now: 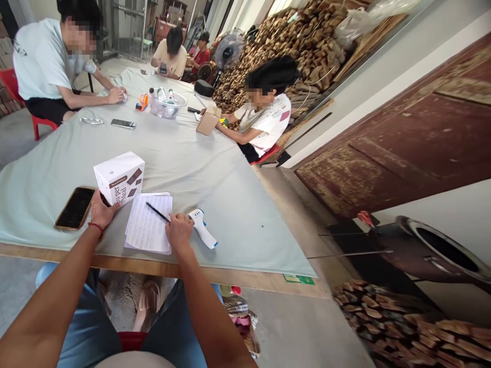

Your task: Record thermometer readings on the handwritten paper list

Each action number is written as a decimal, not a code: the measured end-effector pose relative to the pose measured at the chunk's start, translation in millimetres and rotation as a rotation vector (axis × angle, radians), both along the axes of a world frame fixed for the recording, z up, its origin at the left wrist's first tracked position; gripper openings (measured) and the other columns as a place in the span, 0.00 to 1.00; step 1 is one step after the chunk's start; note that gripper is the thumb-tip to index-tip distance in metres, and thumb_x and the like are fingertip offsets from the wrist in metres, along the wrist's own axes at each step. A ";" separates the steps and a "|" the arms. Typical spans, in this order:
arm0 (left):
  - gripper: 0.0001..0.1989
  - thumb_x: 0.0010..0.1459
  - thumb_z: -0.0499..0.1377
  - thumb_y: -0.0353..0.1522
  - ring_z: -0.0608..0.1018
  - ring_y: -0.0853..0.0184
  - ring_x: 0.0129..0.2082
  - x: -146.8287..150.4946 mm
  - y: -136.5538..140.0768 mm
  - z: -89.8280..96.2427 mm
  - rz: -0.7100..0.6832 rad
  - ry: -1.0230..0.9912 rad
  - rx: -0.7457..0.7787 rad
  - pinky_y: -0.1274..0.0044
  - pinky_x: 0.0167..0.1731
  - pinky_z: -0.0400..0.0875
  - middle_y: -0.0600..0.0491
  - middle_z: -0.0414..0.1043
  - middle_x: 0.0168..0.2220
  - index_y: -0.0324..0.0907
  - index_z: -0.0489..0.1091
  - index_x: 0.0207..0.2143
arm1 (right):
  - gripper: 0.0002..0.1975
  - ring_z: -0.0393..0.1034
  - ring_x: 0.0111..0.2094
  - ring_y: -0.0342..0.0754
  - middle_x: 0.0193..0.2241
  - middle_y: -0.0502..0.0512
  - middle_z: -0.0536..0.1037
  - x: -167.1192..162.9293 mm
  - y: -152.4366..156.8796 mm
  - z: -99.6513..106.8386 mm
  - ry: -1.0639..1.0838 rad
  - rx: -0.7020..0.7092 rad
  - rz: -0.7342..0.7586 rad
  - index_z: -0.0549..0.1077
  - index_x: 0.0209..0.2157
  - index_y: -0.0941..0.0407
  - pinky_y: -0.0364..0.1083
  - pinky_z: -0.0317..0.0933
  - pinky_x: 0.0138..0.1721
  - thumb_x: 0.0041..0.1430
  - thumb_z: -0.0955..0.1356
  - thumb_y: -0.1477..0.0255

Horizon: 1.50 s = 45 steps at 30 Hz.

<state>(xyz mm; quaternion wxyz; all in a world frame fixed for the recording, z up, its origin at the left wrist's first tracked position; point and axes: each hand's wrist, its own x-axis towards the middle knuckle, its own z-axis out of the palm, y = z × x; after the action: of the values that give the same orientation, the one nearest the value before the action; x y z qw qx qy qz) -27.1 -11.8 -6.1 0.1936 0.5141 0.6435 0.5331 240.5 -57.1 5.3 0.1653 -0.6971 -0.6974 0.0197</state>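
My left hand (103,210) grips the lower near corner of a white printed box (120,176), which stands on the cloth-covered table. Under my right hand (179,231), with its fingers curled, is the end of a black pen (156,211); the pen lies slantwise over sheets of handwritten paper (148,232). A white and blue infrared thermometer (203,228) lies just right of that hand, its head close to the fingers. To the left of my left hand rests a smartphone (75,207) with a dark screen. The fingertips behind the box are partly hidden.
Farther along the table (184,158) are another phone (123,123), a clear basin (166,105) with bottles, an orange tape dispenser (142,101) and a cardboard box (208,121) by a person. Other people sit around it. Firewood (414,322) lies at the right.
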 end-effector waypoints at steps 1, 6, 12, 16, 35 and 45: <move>0.36 0.39 0.72 0.39 0.75 0.55 0.49 0.8 -2.5 -0.1 0.014 -0.025 0.005 0.60 0.52 0.71 0.43 0.70 0.48 0.38 0.64 0.50 | 0.15 0.66 0.44 0.57 0.39 0.64 0.76 3.2 -2.4 -0.4 0.018 0.030 -0.006 0.78 0.45 0.57 0.52 0.53 0.43 0.56 0.67 0.79; 0.40 0.43 0.68 0.49 0.77 0.57 0.45 9.6 -26.1 0.2 -0.044 -0.184 0.063 0.62 0.49 0.72 0.42 0.73 0.48 0.37 0.63 0.54 | 0.23 0.62 0.53 0.62 0.52 0.68 0.70 42.7 -17.3 -5.7 0.080 0.197 -0.172 0.71 0.55 0.58 0.56 0.53 0.52 0.57 0.69 0.72; 0.39 0.53 0.58 0.58 0.78 0.53 0.45 14.1 -50.9 3.5 -0.154 -0.209 0.021 0.66 0.45 0.73 0.42 0.77 0.45 0.35 0.69 0.52 | 0.25 0.68 0.48 0.62 0.47 0.71 0.74 91.0 -18.8 -4.7 0.097 -0.148 -0.312 0.71 0.55 0.61 0.54 0.59 0.46 0.57 0.70 0.67; 0.36 0.58 0.53 0.57 0.78 0.55 0.40 12.5 -56.5 10.2 -0.310 -0.012 -0.060 0.69 0.40 0.72 0.44 0.79 0.43 0.35 0.72 0.51 | 0.20 0.71 0.42 0.57 0.40 0.62 0.77 87.3 -19.4 6.2 0.335 -0.258 -0.356 0.73 0.50 0.59 0.50 0.61 0.42 0.54 0.66 0.71; 0.40 0.56 0.62 0.47 0.77 0.54 0.51 12.2 -55.9 -5.7 -0.363 -0.245 0.014 0.64 0.51 0.72 0.40 0.72 0.55 0.35 0.58 0.64 | 0.11 0.58 0.18 0.41 0.16 0.44 0.67 -86.9 -65.4 46.3 1.675 -0.486 -0.020 0.66 0.25 0.54 0.43 0.53 0.23 0.42 0.67 0.61; 0.40 0.54 0.65 0.45 0.76 0.53 0.52 10.3 -54.7 -13.7 -0.384 -0.310 0.039 0.63 0.54 0.70 0.42 0.71 0.56 0.39 0.59 0.64 | 0.13 0.58 0.17 0.42 0.15 0.44 0.67 -87.8 -68.6 39.2 1.622 -0.493 -0.066 0.69 0.28 0.55 0.43 0.53 0.21 0.43 0.66 0.60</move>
<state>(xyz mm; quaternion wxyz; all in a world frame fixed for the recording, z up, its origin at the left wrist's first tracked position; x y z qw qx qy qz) -16.8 -66.5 -19.7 0.3777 0.5428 0.4863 0.5712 152.7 -125.7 44.6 0.4580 -0.5033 -0.3180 0.6601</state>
